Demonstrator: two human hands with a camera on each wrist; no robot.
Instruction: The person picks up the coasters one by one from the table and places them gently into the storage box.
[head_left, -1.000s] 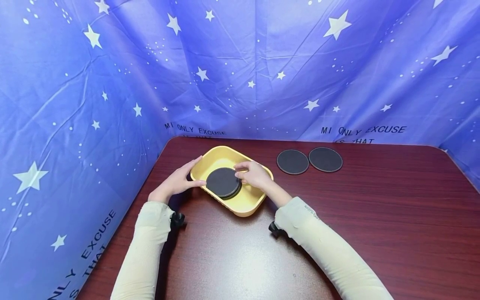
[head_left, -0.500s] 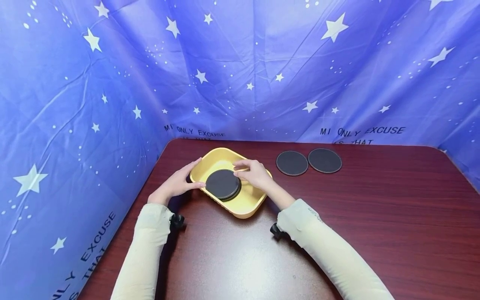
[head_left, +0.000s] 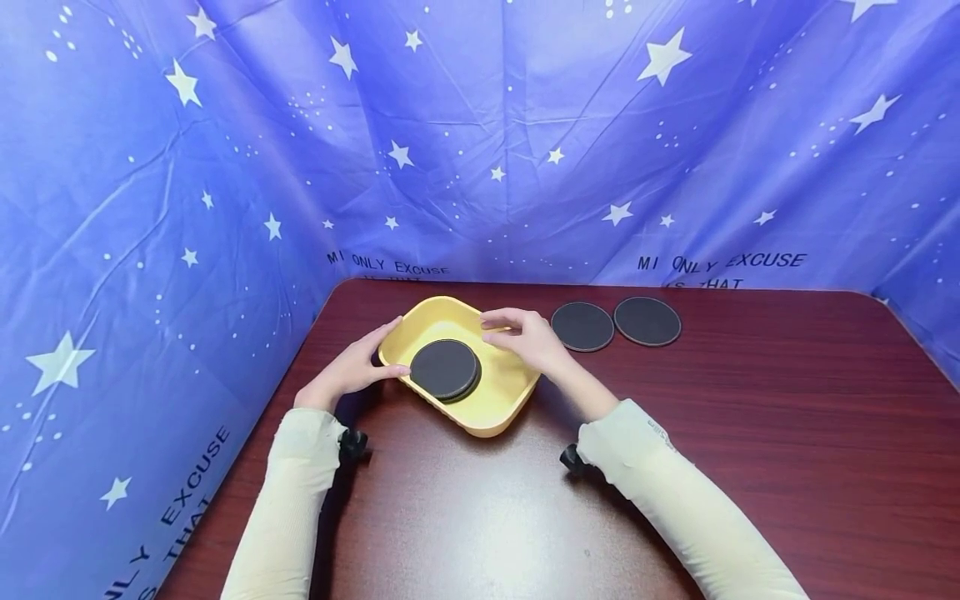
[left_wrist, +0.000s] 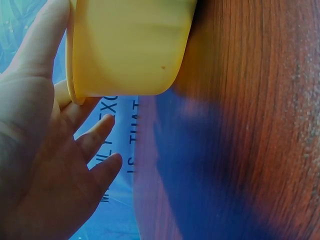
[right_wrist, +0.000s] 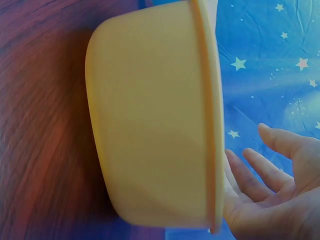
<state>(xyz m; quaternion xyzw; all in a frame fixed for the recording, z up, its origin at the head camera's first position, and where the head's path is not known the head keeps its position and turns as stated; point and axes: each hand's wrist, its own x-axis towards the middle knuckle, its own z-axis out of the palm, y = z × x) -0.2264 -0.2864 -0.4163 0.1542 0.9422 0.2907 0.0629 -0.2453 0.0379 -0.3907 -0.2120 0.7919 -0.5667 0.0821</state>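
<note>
A yellow plastic basin (head_left: 495, 392) stands on the table in the head view, with a small stack of round black coasters (head_left: 444, 368) lying inside toward its left side. My left hand (head_left: 352, 367) holds the basin's left corner, thumb at the near rim and fingers around the far side. In the left wrist view, the thumb lies along the rim and the other fingers spread loosely beneath. My right hand (head_left: 528, 337) hovers over the basin's right rim, fingers apart and holding nothing; the right wrist view shows those fingers (right_wrist: 265, 170) beyond the rim.
Two more black coasters, a nearer one (head_left: 582, 326) and a farther one (head_left: 648, 322), lie flat side by side right of the basin. The dark red wooden table (head_left: 787, 417) meets a blue star-patterned curtain (head_left: 510, 125) at its back and left edges.
My right hand has withdrawn from the coaster stack, moving right and slightly up toward the basin's rim. The stack stays in the basin, and my left hand keeps its place.
</note>
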